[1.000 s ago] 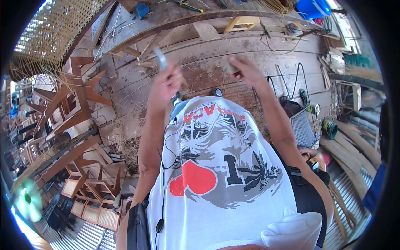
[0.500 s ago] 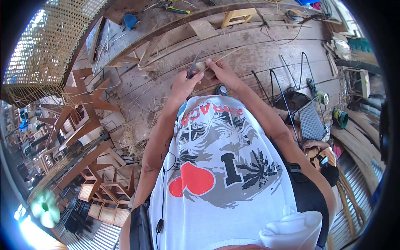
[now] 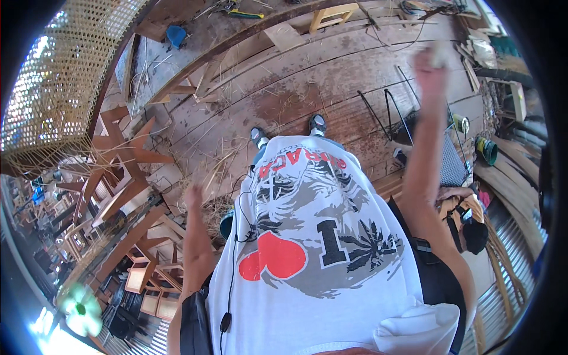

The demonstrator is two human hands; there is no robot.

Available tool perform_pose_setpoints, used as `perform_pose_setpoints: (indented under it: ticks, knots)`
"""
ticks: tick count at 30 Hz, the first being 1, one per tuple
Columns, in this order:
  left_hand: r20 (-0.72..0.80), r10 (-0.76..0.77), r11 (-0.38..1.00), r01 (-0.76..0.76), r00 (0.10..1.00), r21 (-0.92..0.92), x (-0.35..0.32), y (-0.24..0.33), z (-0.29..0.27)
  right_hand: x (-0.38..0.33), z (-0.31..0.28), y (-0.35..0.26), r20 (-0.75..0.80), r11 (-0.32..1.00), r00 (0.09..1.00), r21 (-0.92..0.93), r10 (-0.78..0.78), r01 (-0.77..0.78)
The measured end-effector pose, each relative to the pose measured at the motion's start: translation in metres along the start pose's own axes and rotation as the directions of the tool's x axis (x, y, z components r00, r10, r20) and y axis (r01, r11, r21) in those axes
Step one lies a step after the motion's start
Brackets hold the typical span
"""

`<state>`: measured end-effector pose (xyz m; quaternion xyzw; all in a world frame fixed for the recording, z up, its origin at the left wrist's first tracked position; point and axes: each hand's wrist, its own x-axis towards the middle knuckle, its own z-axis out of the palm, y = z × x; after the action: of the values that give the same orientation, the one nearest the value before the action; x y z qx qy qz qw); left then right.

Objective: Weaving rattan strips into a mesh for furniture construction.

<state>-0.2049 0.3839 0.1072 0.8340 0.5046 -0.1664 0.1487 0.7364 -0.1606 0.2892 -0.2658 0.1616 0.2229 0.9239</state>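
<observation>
My right hand [image 3: 431, 72] reaches out to the far right, above the floor and beyond a black metal frame. It is smeared by motion but looks closed, with a blurred pale thing [image 3: 438, 57] at its fingers that I cannot make out. Low on the left is my left hand [image 3: 194, 196], over loose straw-like strips [image 3: 204, 171]. Its fingers are blurred, and whether it holds anything is hidden. The dark curved blade and thin pale strip from the earlier frame cannot be made out now.
A woven cane panel [image 3: 65, 77] stands at the upper left above wooden chair frames [image 3: 121, 157]. A long curved wooden piece [image 3: 236, 40] crosses the far side. On the right are the black metal frame [image 3: 389, 112] and a crouching person [image 3: 458, 216].
My hands were together in front of me at a dark blade and a pale strip. The right has swung far right and outward; the left has dropped left and nearer. Both shoes now show.
</observation>
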Motion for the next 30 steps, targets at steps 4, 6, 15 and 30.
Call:
perform_pose_setpoints:
  ticks: [4,6,15,30]
  knots:
    - [0.277,-0.21,0.978,0.203,0.938,0.054,0.041,-0.023,-0.005,-0.033,-0.005,-0.267,0.551,0.831,0.834,-0.45,-0.03,0.326]
    - [0.229,-0.28,0.957,0.289,0.932,-0.006,-0.005,-0.054,-0.019,-0.013,-0.024,-0.158,0.4,0.582,0.912,-0.723,-0.087,0.372]
    - [0.357,0.615,0.78,-0.474,0.703,-0.409,0.15,0.379,-0.132,-0.068,0.038,0.17,0.12,-0.144,0.875,-0.967,0.469,0.209]
    - [0.814,0.578,0.635,-0.656,0.055,-0.407,0.156,0.6,-0.251,-0.133,0.054,0.276,0.123,0.114,0.572,-0.992,0.811,0.051]
